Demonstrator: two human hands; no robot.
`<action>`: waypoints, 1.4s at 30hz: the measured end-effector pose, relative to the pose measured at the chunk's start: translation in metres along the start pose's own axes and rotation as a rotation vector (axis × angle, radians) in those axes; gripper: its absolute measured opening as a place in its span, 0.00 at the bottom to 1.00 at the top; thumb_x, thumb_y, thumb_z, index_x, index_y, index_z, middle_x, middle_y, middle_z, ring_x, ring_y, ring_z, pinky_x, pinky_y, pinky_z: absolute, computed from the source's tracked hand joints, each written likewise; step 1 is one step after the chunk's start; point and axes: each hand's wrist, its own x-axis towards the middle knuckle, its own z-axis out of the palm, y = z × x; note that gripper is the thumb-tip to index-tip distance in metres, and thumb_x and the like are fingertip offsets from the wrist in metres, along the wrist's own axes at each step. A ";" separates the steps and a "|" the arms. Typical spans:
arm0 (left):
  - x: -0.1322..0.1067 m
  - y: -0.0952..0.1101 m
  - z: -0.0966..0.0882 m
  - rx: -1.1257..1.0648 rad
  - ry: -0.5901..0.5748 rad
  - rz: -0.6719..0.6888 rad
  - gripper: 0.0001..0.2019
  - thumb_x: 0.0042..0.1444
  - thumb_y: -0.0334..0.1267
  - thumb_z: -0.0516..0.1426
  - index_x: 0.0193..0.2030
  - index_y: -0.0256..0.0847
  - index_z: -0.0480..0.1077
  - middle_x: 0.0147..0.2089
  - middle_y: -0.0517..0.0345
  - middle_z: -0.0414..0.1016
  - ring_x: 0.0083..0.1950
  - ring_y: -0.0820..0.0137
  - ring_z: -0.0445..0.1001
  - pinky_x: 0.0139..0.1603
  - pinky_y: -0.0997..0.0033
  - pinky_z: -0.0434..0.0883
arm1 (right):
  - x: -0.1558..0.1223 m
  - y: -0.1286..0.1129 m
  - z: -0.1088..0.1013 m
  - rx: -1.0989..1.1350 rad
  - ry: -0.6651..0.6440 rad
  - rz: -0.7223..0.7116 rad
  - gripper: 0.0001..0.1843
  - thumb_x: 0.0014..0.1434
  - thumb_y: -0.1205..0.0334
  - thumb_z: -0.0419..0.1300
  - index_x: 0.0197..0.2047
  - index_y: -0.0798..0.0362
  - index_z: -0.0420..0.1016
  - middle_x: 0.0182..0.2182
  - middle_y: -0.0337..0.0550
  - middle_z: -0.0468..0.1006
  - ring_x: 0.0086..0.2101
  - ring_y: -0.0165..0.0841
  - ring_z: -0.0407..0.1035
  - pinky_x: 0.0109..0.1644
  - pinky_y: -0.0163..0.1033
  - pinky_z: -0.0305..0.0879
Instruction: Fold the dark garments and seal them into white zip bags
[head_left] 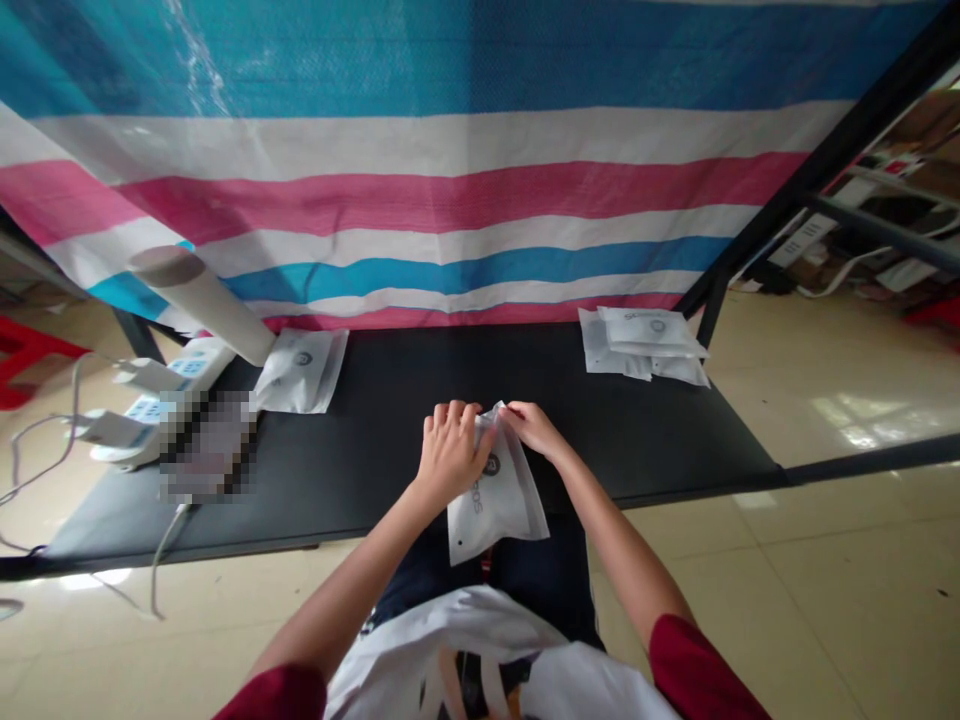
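Bag (504, 505) looks soft, light & prob. slippy, best held at its far edge, where R hand (531, 425) pinches; can't tell L hand's (450, 448) grip.

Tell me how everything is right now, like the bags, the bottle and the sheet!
Held bag, upper end gripped; open or sealed, can't tell.
Left hand, on the held bag's upper left.
Right hand, pinching the held bag's top edge.
Left bag, lying flat.
Right bags, loosely piled, overlapping.
Bottle, standing.
Power strip, two chargers plugged in.
Cable, hanging off the front of the table.
Sheet, hanging, slightly wrinkled.
Blurred thing, can't tell.
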 end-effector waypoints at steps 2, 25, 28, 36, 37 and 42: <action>0.027 -0.006 0.005 -0.059 -0.069 -0.046 0.21 0.67 0.48 0.45 0.58 0.40 0.68 0.56 0.45 0.72 0.57 0.53 0.67 0.54 0.54 0.65 | 0.004 0.001 0.004 -0.050 0.038 -0.049 0.23 0.60 0.42 0.55 0.31 0.55 0.73 0.23 0.38 0.72 0.27 0.31 0.65 0.30 0.33 0.56; 0.135 -0.043 0.038 -0.232 -0.300 -0.133 0.15 0.63 0.44 0.51 0.43 0.49 0.79 0.45 0.53 0.81 0.47 0.58 0.77 0.48 0.62 0.69 | -0.123 -0.019 0.058 0.247 0.181 0.200 0.28 0.61 0.34 0.52 0.27 0.50 0.70 0.24 0.44 0.77 0.25 0.36 0.74 0.26 0.37 0.69; 0.132 -0.038 0.035 -0.245 -0.284 -0.099 0.14 0.63 0.42 0.51 0.41 0.48 0.79 0.43 0.53 0.80 0.47 0.59 0.76 0.48 0.62 0.69 | -0.129 -0.016 0.056 0.275 0.152 0.200 0.28 0.61 0.35 0.53 0.27 0.52 0.71 0.25 0.45 0.77 0.25 0.35 0.74 0.26 0.36 0.69; 0.050 -0.025 0.023 -0.189 0.174 -0.007 0.21 0.63 0.46 0.53 0.60 0.41 0.66 0.62 0.42 0.63 0.62 0.51 0.61 0.58 0.48 0.65 | -0.127 -0.016 0.051 0.318 0.283 0.153 0.31 0.62 0.39 0.53 0.62 0.48 0.60 0.39 0.45 0.78 0.31 0.36 0.76 0.28 0.38 0.74; 0.038 -0.027 0.027 -0.203 0.181 0.004 0.23 0.63 0.46 0.53 0.62 0.40 0.63 0.63 0.40 0.62 0.63 0.51 0.61 0.59 0.48 0.65 | -0.123 -0.016 0.048 0.309 0.282 0.148 0.30 0.63 0.38 0.51 0.59 0.49 0.63 0.39 0.46 0.77 0.32 0.36 0.75 0.29 0.38 0.75; 0.000 -0.040 0.055 -0.321 0.175 0.032 0.29 0.67 0.47 0.48 0.71 0.40 0.48 0.70 0.39 0.54 0.71 0.54 0.56 0.68 0.48 0.59 | -0.089 -0.017 0.031 0.121 0.186 0.122 0.24 0.64 0.41 0.50 0.48 0.49 0.76 0.28 0.43 0.76 0.28 0.37 0.72 0.26 0.37 0.70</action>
